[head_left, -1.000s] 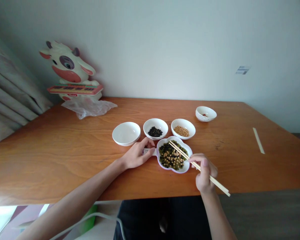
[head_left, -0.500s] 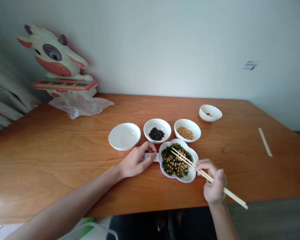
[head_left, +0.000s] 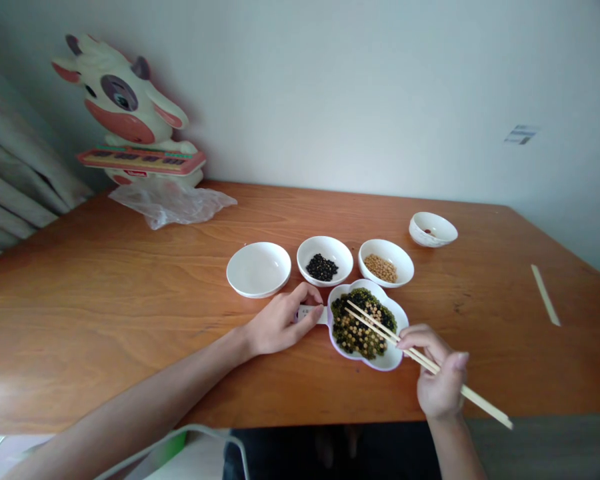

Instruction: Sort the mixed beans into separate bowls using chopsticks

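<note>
My left hand (head_left: 285,320) is closed on the short handle of a white flower-shaped dish (head_left: 396,357) with a pale purple edge. Mixed beans (head_left: 363,327), green, black and tan, lie in the dish. A pair of wooden chopsticks (head_left: 430,363) sits in my right hand (head_left: 440,377), at the dish's right side. Their tips are over the beans, slightly apart; I cannot tell whether they pinch one. Behind the dish stand a bowl of black beans (head_left: 322,267), a bowl of tan beans (head_left: 381,268) and, to the left, an empty white bowl (head_left: 259,270).
Toward the back right is a small white bowl (head_left: 433,230) with a few reddish bits inside. A pale flat strip (head_left: 546,295) lies on the right of the wooden table (head_left: 130,287). At the back left are a cow-shaped toy keyboard (head_left: 135,113) and a clear plastic bag (head_left: 180,205).
The whole view has shifted a little, so things appear farther right. My left hand stays on the handle; the chopsticks remain over the beans, their tips slightly lower in the dish.
</note>
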{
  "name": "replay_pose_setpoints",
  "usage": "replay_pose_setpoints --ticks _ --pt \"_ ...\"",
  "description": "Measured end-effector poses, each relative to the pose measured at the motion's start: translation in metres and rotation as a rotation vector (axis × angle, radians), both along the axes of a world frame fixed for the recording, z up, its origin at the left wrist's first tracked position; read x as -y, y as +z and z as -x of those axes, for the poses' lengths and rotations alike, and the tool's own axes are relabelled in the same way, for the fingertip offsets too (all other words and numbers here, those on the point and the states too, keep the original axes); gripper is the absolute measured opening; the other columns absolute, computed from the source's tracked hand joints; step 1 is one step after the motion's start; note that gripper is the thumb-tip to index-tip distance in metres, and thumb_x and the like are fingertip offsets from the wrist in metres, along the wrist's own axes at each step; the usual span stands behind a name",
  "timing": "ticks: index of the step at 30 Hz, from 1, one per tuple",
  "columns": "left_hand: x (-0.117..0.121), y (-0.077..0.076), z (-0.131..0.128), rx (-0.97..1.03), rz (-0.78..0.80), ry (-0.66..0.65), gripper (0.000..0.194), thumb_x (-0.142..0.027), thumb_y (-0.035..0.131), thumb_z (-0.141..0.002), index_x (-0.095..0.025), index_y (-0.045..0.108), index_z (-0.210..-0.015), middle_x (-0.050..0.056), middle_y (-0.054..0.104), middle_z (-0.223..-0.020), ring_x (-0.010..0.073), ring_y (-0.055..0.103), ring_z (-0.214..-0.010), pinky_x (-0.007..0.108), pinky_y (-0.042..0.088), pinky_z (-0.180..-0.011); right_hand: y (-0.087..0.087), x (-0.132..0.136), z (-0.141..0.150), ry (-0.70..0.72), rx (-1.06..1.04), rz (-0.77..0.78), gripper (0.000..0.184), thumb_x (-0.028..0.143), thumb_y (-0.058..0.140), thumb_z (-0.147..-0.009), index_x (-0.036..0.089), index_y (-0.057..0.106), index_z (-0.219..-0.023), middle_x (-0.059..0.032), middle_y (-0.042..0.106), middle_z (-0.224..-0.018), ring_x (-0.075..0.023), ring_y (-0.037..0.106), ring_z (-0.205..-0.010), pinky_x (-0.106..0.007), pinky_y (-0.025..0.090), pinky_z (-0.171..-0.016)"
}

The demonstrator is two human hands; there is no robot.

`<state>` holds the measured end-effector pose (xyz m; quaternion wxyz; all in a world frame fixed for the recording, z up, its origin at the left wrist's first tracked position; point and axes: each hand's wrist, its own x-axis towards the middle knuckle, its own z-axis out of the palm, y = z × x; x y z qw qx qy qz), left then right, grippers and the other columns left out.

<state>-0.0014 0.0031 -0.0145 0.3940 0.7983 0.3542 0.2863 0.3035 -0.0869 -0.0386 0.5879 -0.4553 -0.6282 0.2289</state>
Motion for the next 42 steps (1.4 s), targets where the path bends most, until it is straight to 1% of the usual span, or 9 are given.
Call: replay_pose_setpoints --ticks 7,11,16,19,23,27,31,36,42 --pt "0.001 0.002 -0.003 0.013 -0.010 0.003 0.017 -0.036 0.051 -0.108 -0.023 0.054 -0.118 0.003 0.073 -0.106 0.0176 0.070 -0.088 0.030 0.053 -0.078 -0.002 0.001 0.001 -0.043 -0.050 -0.011 0.075 0.062 0.020 -0.110 0.023 0.076 -0.080 -0.0078 0.069 -0.084 -0.0235 0.065 -0.082 -0.035 0.047 -0.062" --pt "0.000 0.003 -0.005 0.001 -0.024 0.000 0.017 -0.035 0.048 -0.109 -0.023 0.054 -0.119 0.004 0.073 -0.104 0.0189 0.070 -0.087 0.032 0.053 -0.079 0.002 -0.001 0.005 -0.089 -0.094 -0.014 0.073 0.061 0.023 -0.110 0.022 0.074 -0.073 -0.0077 0.068 -0.076 -0.0239 0.064 -0.079 -0.036 0.047 -0.067" --pt "-0.001 0.003 -0.006 -0.032 -0.029 -0.036 0.019 -0.036 0.043 -0.111 -0.023 0.052 -0.122 0.004 0.074 -0.103 0.0198 0.071 -0.086 0.033 0.053 -0.079 0.009 -0.009 0.019 -0.196 -0.160 -0.005 0.080 0.060 0.009 -0.110 0.022 0.068 -0.071 -0.0068 0.063 -0.072 -0.0235 0.062 -0.078 -0.037 0.045 -0.072" --pt "0.000 0.003 -0.003 -0.054 -0.028 -0.038 0.020 -0.037 0.043 -0.111 -0.024 0.052 -0.122 0.004 0.074 -0.104 0.0190 0.070 -0.084 0.032 0.052 -0.077 0.009 -0.008 0.029 -0.236 -0.153 0.007 0.082 0.068 0.010 -0.107 0.022 0.067 -0.071 -0.0069 0.062 -0.072 -0.0240 0.060 -0.076 -0.037 0.043 -0.071" --pt "0.003 0.004 0.001 -0.061 -0.008 -0.063 0.019 -0.036 0.043 -0.111 -0.024 0.052 -0.123 0.002 0.073 -0.101 0.0166 0.067 -0.077 0.030 0.050 -0.070 0.004 -0.002 0.034 -0.231 -0.124 0.012 0.081 0.074 0.014 -0.104 0.023 0.067 -0.072 -0.0068 0.063 -0.076 -0.0242 0.060 -0.076 -0.037 0.043 -0.069" --pt "0.004 0.005 0.001 -0.046 0.004 -0.075 0.019 -0.035 0.044 -0.111 -0.023 0.051 -0.123 0.004 0.073 -0.104 0.0176 0.068 -0.079 0.030 0.051 -0.071 0.000 0.001 0.031 -0.199 -0.094 0.007 0.081 0.075 0.013 -0.104 0.024 0.068 -0.075 -0.0063 0.064 -0.078 -0.0243 0.061 -0.079 -0.037 0.045 -0.071" --pt "0.005 0.004 0.001 -0.055 0.035 -0.076 0.017 -0.035 0.043 -0.111 -0.024 0.049 -0.123 0.003 0.074 -0.098 0.0181 0.069 -0.077 0.031 0.051 -0.070 -0.002 0.001 0.030 -0.185 -0.060 0.007 0.082 0.075 0.011 -0.104 0.024 0.069 -0.079 -0.0075 0.065 -0.082 -0.0256 0.062 -0.084 -0.039 0.047 -0.074" --pt "0.004 0.005 0.001 -0.050 0.034 -0.091 0.016 -0.035 0.043 -0.111 -0.025 0.048 -0.123 0.003 0.075 -0.102 0.0179 0.069 -0.076 0.031 0.051 -0.070 -0.002 0.002 0.034 -0.191 -0.014 0.015 0.070 0.065 0.019 -0.109 0.023 0.067 -0.079 -0.0070 0.062 -0.080 -0.0260 0.061 -0.085 -0.040 0.046 -0.077" --pt "0.003 0.006 0.002 -0.074 -0.005 -0.088 0.018 -0.034 0.043 -0.111 -0.024 0.050 -0.124 0.003 0.074 -0.101 0.0182 0.070 -0.077 0.030 0.049 -0.067 -0.002 0.003 0.035 -0.164 0.020 0.024 0.067 0.057 0.018 -0.111 0.024 0.069 -0.084 -0.0070 0.064 -0.086 -0.0254 0.061 -0.086 -0.041 0.045 -0.080"
